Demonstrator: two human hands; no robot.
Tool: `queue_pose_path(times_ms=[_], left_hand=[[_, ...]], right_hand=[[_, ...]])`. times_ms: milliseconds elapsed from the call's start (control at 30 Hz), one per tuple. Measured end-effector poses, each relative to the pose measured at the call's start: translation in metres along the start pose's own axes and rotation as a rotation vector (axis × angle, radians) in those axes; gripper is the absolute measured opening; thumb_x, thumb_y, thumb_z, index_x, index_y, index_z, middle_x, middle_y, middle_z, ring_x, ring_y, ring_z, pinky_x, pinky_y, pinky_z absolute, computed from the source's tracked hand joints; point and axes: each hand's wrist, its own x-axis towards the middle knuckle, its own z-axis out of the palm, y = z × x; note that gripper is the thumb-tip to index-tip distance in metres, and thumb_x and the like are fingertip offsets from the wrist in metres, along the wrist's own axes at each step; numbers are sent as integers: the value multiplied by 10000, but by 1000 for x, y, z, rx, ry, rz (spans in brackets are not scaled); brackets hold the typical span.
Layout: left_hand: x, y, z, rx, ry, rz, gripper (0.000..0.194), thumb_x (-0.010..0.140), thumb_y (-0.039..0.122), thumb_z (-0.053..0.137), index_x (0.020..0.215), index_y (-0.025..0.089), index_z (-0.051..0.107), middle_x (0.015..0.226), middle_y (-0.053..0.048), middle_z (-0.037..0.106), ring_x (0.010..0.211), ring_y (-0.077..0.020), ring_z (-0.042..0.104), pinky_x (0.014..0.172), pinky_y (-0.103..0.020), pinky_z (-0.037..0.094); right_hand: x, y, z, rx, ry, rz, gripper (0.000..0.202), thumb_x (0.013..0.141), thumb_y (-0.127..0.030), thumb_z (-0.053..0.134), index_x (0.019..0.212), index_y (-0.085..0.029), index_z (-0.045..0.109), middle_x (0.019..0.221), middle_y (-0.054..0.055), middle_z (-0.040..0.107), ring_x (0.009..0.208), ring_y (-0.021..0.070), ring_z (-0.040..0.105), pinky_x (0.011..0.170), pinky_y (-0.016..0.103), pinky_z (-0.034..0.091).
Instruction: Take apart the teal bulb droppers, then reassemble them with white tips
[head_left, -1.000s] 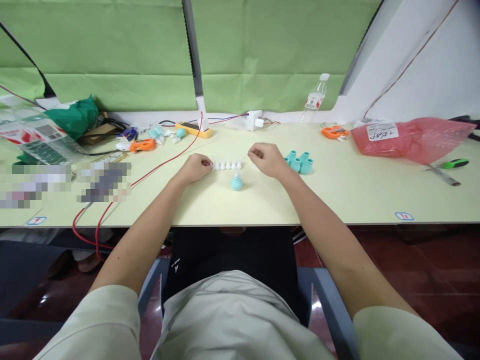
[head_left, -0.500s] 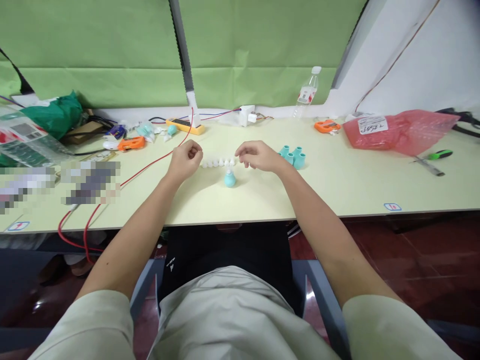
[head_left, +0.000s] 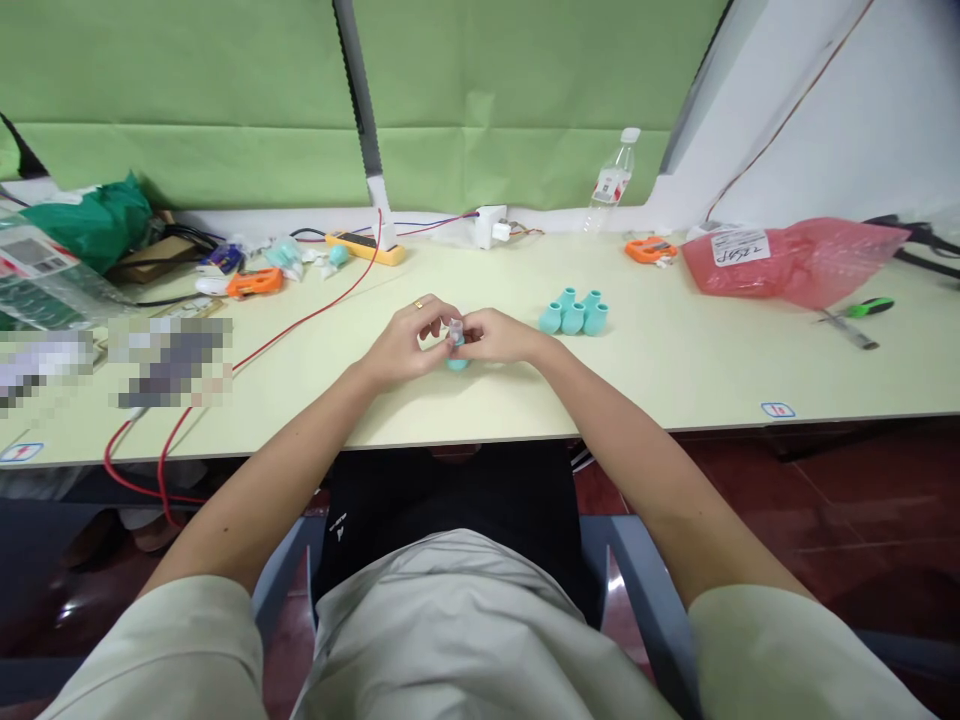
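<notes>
A small round teal bulb (head_left: 457, 364) stands on the table in front of me, mostly covered by my hands. On its top sits a small translucent tip (head_left: 456, 330). My left hand (head_left: 416, 345) is closed round the tip and the bulb's neck from the left, its thumb and fingers curled. From the right, my right hand (head_left: 491, 337) pinches at the same neck. The fingers hide exactly where each grips. The row of small white pieces behind the bulb is now hidden by my hands. Several more teal bulbs (head_left: 574, 318) with open necks stand grouped to the right.
A red cable (head_left: 300, 322) runs across the table on the left. At the back lie a yellow multimeter (head_left: 365, 248) and a white plug (head_left: 491, 227). A plastic bottle (head_left: 613, 183), orange tool (head_left: 650, 250), red bag (head_left: 795, 262) and green-handled screwdriver (head_left: 870, 308) are to the right.
Both hands have come together from either side of the white row and closed on the teal bulb's top. The white pieces have gone out of sight behind them.
</notes>
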Motion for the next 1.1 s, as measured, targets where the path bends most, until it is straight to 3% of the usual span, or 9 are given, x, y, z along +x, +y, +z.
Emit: queue_pose_path(times_ms=[133, 267, 533, 733, 833, 967, 1100], left_hand=[[0, -3, 2, 33, 58, 3, 192, 878, 231, 667, 1070, 224, 656, 929, -33, 654, 759, -154, 564, 688, -312, 474], [0, -6, 3, 27, 92, -62, 85, 918, 290, 671, 958, 220, 642, 862, -22, 642, 701, -143, 562, 667, -309, 466], [3, -11, 5, -42, 137, -172, 133, 938, 324, 675, 871, 214, 709, 890, -57, 740, 787, -178, 647, 709, -333, 502], [6, -10, 5, -73, 160, -232, 111, 933, 295, 662, 895, 203, 711, 880, -50, 731, 788, -174, 641, 721, -336, 512], [10, -9, 7, -64, 208, -190, 40, 932, 241, 650, 946, 206, 663, 892, -38, 690, 810, -166, 648, 744, -331, 525], [18, -6, 11, -55, 270, -49, 222, 888, 125, 656, 1067, 225, 571, 1062, -50, 622, 882, -154, 649, 791, -337, 555], [23, -6, 17, -58, 283, -30, 272, 888, 80, 631, 1083, 235, 520, 1101, -46, 573, 870, -134, 652, 766, -319, 568]], right_hand=[[2, 5, 0, 7, 34, 4, 303, 842, -454, 671, 755, -178, 580, 707, -39, 452, 676, 122, 396, 636, 288, 307], [2, 6, 1, 59, 53, 20, 306, 842, -469, 698, 777, -180, 622, 724, -26, 502, 682, 131, 424, 625, 283, 326], [2, 3, 4, 74, 131, 30, 337, 830, -486, 712, 736, -182, 604, 686, -40, 446, 663, 123, 397, 614, 275, 311], [1, -6, 5, 128, 201, 19, 337, 822, -487, 719, 740, -176, 619, 655, -41, 474, 638, 119, 437, 597, 266, 336], [2, -8, 3, 196, 203, 48, 308, 840, -459, 702, 745, -179, 617, 614, -40, 512, 554, 118, 485, 532, 260, 363], [4, -7, 0, 268, 214, 49, 268, 866, -414, 681, 755, -177, 621, 619, -23, 574, 504, 119, 547, 489, 250, 425], [4, -3, -2, 244, 230, 29, 265, 856, -406, 712, 756, -174, 631, 628, -20, 583, 500, 116, 564, 479, 242, 446]])
